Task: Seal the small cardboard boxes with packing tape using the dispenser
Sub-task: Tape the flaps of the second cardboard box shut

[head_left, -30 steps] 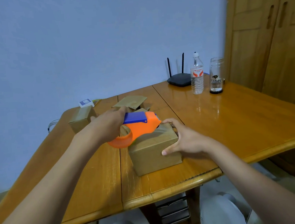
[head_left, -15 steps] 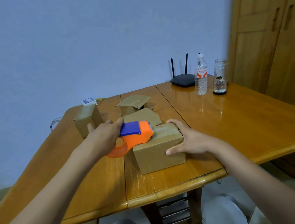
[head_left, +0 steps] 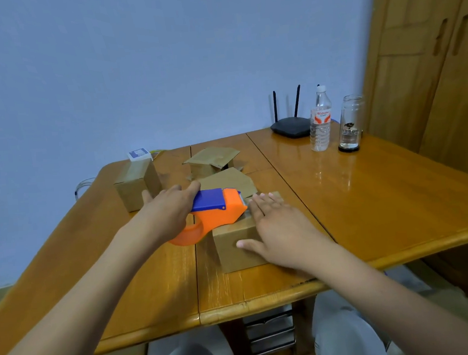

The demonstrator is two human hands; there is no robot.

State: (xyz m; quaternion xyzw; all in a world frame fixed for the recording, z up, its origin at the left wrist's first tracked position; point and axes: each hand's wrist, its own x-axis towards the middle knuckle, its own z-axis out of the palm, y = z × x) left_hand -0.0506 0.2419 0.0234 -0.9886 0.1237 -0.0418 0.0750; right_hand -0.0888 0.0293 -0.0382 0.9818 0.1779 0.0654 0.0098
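A small closed cardboard box (head_left: 234, 247) stands near the table's front edge. My right hand (head_left: 276, 227) lies flat on its top with straight fingers, thumb down the front face. My left hand (head_left: 170, 207) grips the orange and blue tape dispenser (head_left: 216, 212), whose blade end rests on the box's top left, right beside my right fingertips. A second closed box (head_left: 137, 185) stands at the back left. Behind the dispenser are an open box (head_left: 212, 162) with raised flaps and another flap (head_left: 227, 182).
The wooden table (head_left: 368, 194) carries a black router (head_left: 290, 126), a water bottle (head_left: 320, 120) and a glass jar (head_left: 349, 125) at the back right. A small white and blue box (head_left: 140, 154) sits by the wall. A wooden wardrobe (head_left: 428, 64) stands at the right.
My right hand has moved from gripping the box's right side to lying flat on its top. The dispenser has shifted a little across the box top in my left hand.
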